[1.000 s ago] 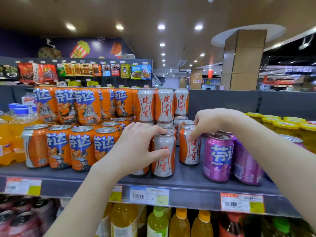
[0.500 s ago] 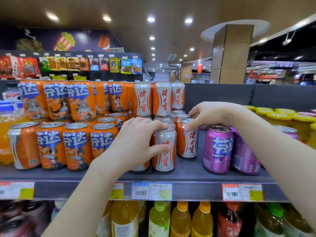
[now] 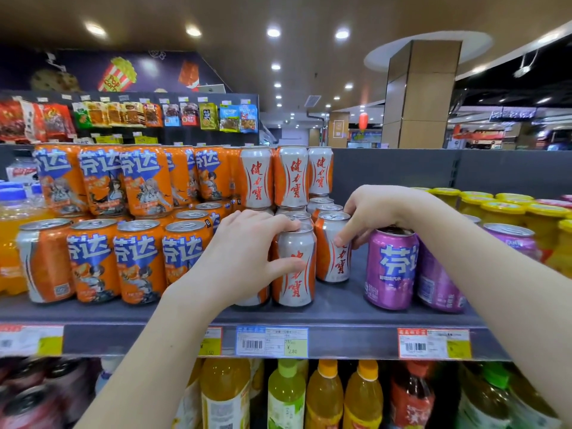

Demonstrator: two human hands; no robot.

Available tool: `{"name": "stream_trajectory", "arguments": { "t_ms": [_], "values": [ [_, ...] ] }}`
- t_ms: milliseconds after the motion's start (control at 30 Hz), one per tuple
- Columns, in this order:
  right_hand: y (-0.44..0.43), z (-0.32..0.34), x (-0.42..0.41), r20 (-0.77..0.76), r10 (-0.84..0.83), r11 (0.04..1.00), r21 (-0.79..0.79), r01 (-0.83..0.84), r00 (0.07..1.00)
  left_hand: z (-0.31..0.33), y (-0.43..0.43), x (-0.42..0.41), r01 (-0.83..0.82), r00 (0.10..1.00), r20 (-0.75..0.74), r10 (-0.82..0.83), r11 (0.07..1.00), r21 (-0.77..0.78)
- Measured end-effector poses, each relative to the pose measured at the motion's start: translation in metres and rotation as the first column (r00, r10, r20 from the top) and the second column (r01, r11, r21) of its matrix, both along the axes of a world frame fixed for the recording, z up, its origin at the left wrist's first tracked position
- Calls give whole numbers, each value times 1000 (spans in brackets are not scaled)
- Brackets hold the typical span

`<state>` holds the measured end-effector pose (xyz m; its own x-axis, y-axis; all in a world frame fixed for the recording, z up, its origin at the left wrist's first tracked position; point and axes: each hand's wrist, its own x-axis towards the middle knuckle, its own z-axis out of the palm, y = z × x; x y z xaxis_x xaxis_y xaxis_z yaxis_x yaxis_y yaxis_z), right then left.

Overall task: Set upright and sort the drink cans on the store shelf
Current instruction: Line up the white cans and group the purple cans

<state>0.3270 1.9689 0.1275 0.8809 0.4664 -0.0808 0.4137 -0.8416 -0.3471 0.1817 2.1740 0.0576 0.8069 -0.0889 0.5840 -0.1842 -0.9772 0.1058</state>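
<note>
On the grey shelf [image 3: 340, 308] my left hand [image 3: 244, 258] wraps a silver-and-orange can [image 3: 295, 270] standing upright at the front; another can behind my palm is mostly hidden. My right hand [image 3: 376, 212] pinches the top and side of a second silver-and-orange can [image 3: 332, 261], upright just behind and to the right. More of these cans [image 3: 291, 176] are stacked behind. Orange cans with blue lettering [image 3: 136, 261] stand in rows to the left. Purple cans [image 3: 391, 267] stand to the right, under my right wrist.
Yellow-lidded jars [image 3: 501, 212] fill the shelf's far right. Orange drink bottles [image 3: 9, 243] stand at the far left. Bottles [image 3: 325, 394] line the shelf below, under price tags [image 3: 272, 342]. A snack rack [image 3: 123, 116] hangs behind.
My right fingers have slid from the can's rim down onto its side. My left hand keeps its hold on the front can. The camera tilted slightly.
</note>
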Motion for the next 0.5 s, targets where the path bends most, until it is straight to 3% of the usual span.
{"name": "stream_trajectory", "arguments": {
  "t_ms": [167,267,333,400,500],
  "values": [
    [2,3,-7,35,31,994,-105,-27,999,-1,0,0,0,1000,5,0,1000,0],
    [2,17,-19,172,78,989,-140,-55,982,-1,0,-1,10,1000,11,-10,1000,-9],
    [8,29,-26,283,61,991,94,-91,957,0,0,-1,13,1000,12,-13,1000,-11],
    [22,35,-30,328,10,929,347,-131,945,1,0,-2,17,1000,2,-17,1000,-15],
    [50,35,-25,354,-36,892,433,-129,935,3,1,-2,23,1000,6,-23,999,-26]
  ]
}}
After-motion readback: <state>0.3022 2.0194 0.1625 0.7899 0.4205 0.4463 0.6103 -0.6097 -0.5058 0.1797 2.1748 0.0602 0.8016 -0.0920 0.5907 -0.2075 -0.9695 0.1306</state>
